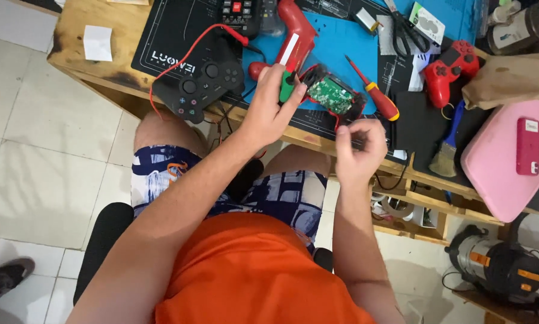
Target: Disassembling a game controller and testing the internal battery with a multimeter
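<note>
Left hand (269, 111) grips the opened controller (326, 93) at the near table edge (101, 72), green circuit board (331, 96) exposed. Right hand (358, 144) hovers just beside it, fingers pinched narrow; what they hold, I cannot tell. Shell off, reassembly apparently remains.

Wooden bench (80, 63) carries black mat (173, 30), perhaps blue mat (341, 42).

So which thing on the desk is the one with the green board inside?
Look at the blue mat on the wooden desk. At its near edge, right of the left hand, lies an opened controller. Unlike the closed black controller and red controller, its green circuit board shows.
</note>
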